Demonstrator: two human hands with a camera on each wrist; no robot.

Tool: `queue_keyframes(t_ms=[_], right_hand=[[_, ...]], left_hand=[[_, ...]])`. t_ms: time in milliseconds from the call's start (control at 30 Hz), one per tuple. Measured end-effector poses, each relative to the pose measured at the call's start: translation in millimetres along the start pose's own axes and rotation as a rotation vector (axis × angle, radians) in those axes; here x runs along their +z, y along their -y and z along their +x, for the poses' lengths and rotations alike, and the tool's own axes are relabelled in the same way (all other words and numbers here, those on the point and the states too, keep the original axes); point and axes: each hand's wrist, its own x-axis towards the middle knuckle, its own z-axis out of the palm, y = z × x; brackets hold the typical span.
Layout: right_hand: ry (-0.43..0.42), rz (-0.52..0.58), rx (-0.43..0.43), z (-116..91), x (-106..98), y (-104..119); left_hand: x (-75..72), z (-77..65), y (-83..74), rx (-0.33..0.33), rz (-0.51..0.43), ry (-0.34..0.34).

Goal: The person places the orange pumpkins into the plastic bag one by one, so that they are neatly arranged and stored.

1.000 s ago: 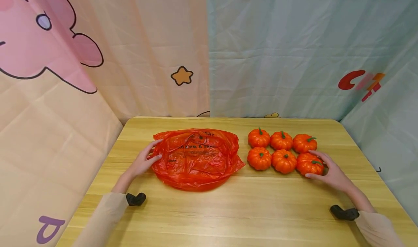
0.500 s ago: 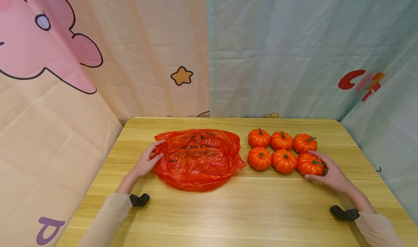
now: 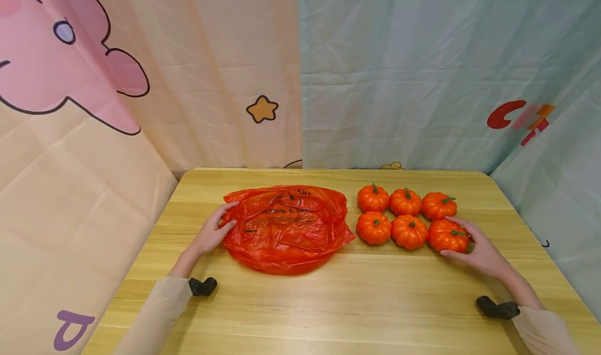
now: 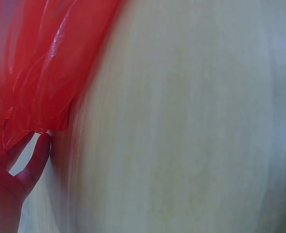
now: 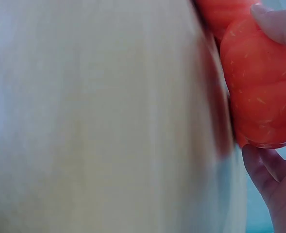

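A crumpled red plastic bag (image 3: 286,230) with black print lies flat on the left half of the table. My left hand (image 3: 212,234) touches its left edge, thumb and fingers spread apart; in the left wrist view the fingertips meet the bag's rim. To the right, several small orange pumpkins (image 3: 374,228) with green stems stand in two rows. Around the front right pumpkin (image 3: 448,236) my right hand (image 3: 481,251) has its thumb at the near side and fingers at the far side. That pumpkin (image 5: 261,82) fills the space between thumb and fingers in the right wrist view.
The wooden table (image 3: 328,313) has rounded far corners. Printed curtains (image 3: 399,84) hang behind it and along both sides. A black wrist device (image 3: 497,308) is on each forearm, over or by a beige sleeve (image 3: 544,326).
My left hand has moved slightly right, and the red bag's left edge has shifted a little right with it. The right hand and the pumpkins stay practically where they were.
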Motion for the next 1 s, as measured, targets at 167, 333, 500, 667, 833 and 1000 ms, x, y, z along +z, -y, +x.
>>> queue_keyframes(t_ms=[167,333,500,667,833,1000], right_hand=[[-0.014,-0.009,-0.022,1,-4,7],[-0.019,-0.016,-0.03,4,-4,11],[-0.032,-0.002,-0.019,5,-6,17],[-0.033,0.01,0.001,7,-11,24],[-0.042,0.024,-0.004,10,-15,33],[-0.084,-0.02,-0.036,16,-18,47]], left_hand=[[-0.6,0.4,3.1,-0.02,-0.004,0.009],[-0.1,0.7,3.9,-0.035,0.005,-0.01],[-1.2,-1.9,-12.9,-0.037,-0.008,-0.014],[-4.9,-5.6,-33.3,-0.048,-0.009,-0.008],[-6.3,-6.1,-36.9,-0.065,-0.011,-0.006],[-6.2,-7.1,-34.8,-0.068,-0.03,-0.014]])
